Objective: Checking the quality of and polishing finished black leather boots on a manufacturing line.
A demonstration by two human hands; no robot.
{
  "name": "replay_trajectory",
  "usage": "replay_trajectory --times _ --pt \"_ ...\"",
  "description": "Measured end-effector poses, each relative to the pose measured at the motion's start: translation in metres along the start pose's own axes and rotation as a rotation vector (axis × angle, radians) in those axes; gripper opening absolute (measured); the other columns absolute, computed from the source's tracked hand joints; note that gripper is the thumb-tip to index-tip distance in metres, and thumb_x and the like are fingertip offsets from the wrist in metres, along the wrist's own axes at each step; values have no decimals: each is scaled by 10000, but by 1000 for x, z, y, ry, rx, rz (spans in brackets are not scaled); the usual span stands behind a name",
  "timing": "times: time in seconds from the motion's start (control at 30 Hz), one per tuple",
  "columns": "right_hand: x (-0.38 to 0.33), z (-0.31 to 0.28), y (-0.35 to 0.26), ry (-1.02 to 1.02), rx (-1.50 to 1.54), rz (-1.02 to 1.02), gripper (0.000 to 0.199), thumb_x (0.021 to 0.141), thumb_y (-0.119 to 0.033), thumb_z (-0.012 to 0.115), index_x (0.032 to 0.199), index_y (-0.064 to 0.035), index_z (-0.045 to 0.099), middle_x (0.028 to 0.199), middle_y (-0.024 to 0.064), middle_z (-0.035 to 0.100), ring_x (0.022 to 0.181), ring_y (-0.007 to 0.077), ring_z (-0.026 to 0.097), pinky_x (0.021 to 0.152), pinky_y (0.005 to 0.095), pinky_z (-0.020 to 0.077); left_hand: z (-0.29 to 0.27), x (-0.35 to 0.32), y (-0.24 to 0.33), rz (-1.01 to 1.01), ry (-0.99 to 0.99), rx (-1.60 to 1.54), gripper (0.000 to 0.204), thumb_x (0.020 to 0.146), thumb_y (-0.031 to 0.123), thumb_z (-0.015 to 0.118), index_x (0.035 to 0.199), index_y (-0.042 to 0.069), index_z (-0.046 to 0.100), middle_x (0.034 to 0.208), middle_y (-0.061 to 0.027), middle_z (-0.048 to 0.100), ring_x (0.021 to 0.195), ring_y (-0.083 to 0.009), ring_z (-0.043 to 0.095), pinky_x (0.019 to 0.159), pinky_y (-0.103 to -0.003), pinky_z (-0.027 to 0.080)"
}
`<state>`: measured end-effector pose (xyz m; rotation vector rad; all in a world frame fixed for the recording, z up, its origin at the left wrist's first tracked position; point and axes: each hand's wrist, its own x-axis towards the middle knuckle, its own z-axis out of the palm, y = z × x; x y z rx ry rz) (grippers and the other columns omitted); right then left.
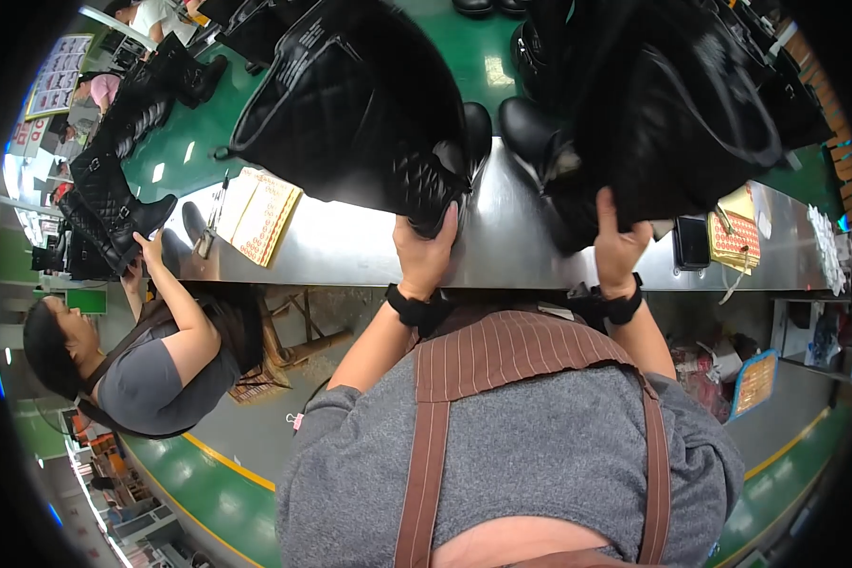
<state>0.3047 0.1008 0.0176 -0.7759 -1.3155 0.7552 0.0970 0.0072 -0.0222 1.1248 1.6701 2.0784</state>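
I hold a tall black boot in my left hand, with my fingers closed round its quilted lower part near the heel. The wide shaft opening tips up and to the left. In my right hand is a second black boot, gripped at its lower part with the thumb on top. Its shaft leans to the right and is smeared by motion. The rounded toes of both boots come close together at the middle, above the steel worktable. Most of my fingers are hidden behind the boots.
On the table lie a stack of yellow cards at left, and a black phone-like object beside a red-and-white sticker sheet at right. At far left a co-worker holds a quilted boot. More boots stand beyond.
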Motion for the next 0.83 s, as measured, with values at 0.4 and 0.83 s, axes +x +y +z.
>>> replay_trajectory --times 0.4,0.83 --pt "-10 -66 4 116 -253 -382 563 810 -138 637 1265 2 337 1219 131 401 1111 228 414 988 378 311 -33 35 58 377 119 93 954 771 294 730 1425 -39 121 1464 -202 191 1379 -299 163 1131 -438 127" --pt "39 107 -39 -623 12 -49 844 818 -273 706 1487 -174 201 1359 147 418 1277 249 402 1051 442 317 -49 89 252 796 -753 803 441 537 182 813 971 146 749 674 -10 453 837 -241 460 1089 -564 215"
